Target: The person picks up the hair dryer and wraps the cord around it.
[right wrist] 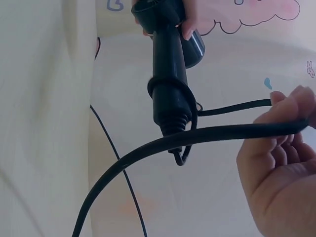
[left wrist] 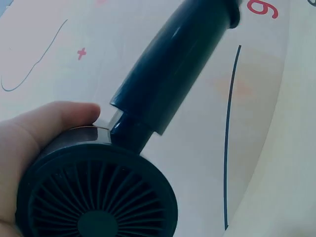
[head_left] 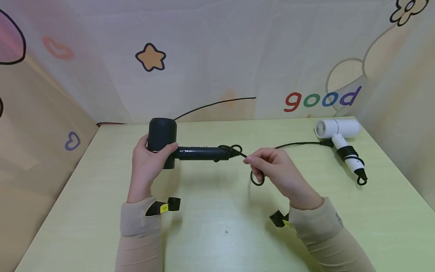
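My left hand grips the barrel of a black hair dryer above the table, its handle pointing right. In the left wrist view the thumb lies along the barrel beside the ribbed grille. A turn of black cord loops around the handle's end in the right wrist view. My right hand pinches that cord a short way from the handle, and a small loop hangs below the fingers. Behind this hand, more cord runs right to a black plug.
At the table's back right lies a white hair dryer, black cord wound around its handle; the plug touches or lies close to it. A printed cloth stands behind the pale table.
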The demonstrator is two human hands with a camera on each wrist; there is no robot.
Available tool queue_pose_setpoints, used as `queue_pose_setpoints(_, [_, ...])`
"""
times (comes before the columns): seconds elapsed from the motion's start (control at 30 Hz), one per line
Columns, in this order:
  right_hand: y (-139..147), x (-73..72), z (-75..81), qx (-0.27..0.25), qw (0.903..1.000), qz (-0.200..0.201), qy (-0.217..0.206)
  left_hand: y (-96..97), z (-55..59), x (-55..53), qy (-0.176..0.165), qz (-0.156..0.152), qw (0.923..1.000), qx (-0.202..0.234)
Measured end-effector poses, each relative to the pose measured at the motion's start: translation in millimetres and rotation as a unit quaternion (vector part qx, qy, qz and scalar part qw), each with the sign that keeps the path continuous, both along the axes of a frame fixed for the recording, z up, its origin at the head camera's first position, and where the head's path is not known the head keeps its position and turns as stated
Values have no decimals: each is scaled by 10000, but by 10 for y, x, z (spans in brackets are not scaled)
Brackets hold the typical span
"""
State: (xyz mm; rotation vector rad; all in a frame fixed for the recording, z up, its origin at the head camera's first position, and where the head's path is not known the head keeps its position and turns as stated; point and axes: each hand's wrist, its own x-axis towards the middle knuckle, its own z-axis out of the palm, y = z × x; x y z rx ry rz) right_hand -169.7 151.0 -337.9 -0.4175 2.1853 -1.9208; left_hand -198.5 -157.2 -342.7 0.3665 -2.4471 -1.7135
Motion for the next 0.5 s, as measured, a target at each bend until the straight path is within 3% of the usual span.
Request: queue_pose_setpoints(0.5, [-191, 60, -91, 250, 9991, 322, 109, 62, -34, -31, 126, 557, 9980, 277])
